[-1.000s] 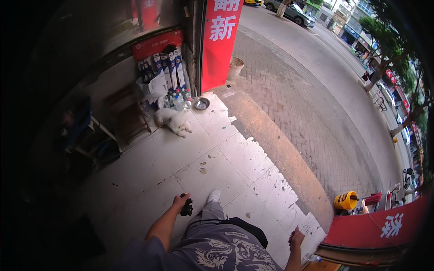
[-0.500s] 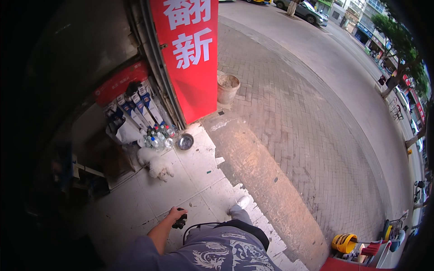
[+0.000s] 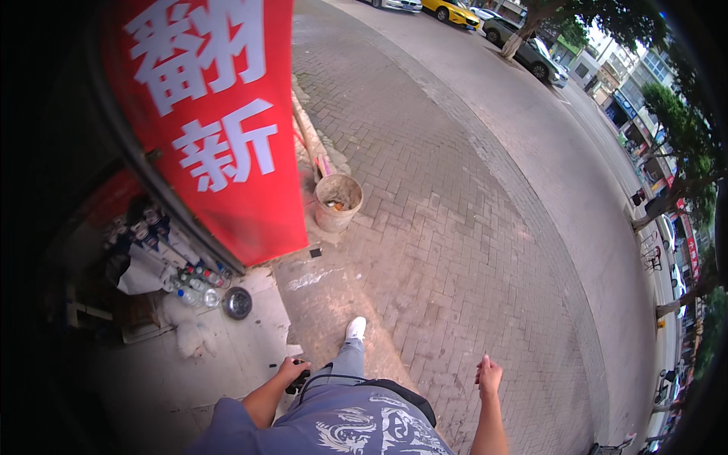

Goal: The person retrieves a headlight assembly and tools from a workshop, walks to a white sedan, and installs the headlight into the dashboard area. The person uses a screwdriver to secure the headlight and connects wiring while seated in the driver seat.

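My left hand [image 3: 289, 371] hangs low in front of me, its fingers closed on a small black object [image 3: 298, 380] whose kind I cannot make out. A thin black cord [image 3: 322, 378] runs close by, across my waist to a black pouch [image 3: 413, 400]. Out to the right, over the brick pavement, my right hand [image 3: 489, 374] is curled into a loose fist with nothing visible in it. One white shoe [image 3: 356, 327] steps onto the worn concrete strip ahead.
A tall red banner [image 3: 265, 205] stands at the doorway's left edge. Beside it are a dirty bucket [image 3: 338, 203] and a metal bowl [image 3: 236, 302]. Plastic bottles [image 3: 199, 287] and a white fluffy dog [image 3: 192, 339] are behind. Cars [image 3: 535, 61] line the road beyond the brick pavement [image 3: 470, 250].
I have moved forward out of the doorway; banner and bucket look nearer. My right hand has come into view. The left still holds the black object.
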The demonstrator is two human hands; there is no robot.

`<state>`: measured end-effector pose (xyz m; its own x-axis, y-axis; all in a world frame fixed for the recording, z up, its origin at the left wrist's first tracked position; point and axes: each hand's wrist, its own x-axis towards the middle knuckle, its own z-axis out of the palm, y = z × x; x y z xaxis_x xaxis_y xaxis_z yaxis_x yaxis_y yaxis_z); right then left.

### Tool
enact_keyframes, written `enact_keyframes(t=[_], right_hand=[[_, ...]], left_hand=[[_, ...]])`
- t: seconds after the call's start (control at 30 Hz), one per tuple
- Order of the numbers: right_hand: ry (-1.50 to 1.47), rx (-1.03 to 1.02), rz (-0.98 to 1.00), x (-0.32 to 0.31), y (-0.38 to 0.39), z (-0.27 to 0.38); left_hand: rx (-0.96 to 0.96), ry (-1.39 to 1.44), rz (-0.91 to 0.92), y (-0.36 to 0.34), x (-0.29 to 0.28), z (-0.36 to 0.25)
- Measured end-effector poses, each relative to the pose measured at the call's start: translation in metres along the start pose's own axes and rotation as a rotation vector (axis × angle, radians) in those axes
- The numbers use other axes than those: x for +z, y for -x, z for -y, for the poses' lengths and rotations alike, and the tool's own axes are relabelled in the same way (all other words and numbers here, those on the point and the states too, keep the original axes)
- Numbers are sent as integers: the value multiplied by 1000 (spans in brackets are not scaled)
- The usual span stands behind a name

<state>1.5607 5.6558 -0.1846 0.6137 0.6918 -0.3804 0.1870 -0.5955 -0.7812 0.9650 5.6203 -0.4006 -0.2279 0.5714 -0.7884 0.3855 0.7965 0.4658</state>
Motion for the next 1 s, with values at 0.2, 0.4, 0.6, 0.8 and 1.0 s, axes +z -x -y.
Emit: enact_keyframes(t=[0.2, 0.4, 0.6, 0.8, 1.0], right_hand=[[481, 339, 299, 71, -112, -23], [555, 606, 479, 148, -251, 23], [697, 669, 499, 226, -566, 95], [63, -73, 181, 326, -1016, 532], [-143, -403, 161, 436, -1227, 900]], left_hand=[[73, -173, 150, -154, -14, -249], [168, -84, 106, -304, -21, -539], [121, 116, -31, -482, 25, -773], [34, 37, -53, -587, 62, -883], [48, -86, -98, -782, 43, -1061]])
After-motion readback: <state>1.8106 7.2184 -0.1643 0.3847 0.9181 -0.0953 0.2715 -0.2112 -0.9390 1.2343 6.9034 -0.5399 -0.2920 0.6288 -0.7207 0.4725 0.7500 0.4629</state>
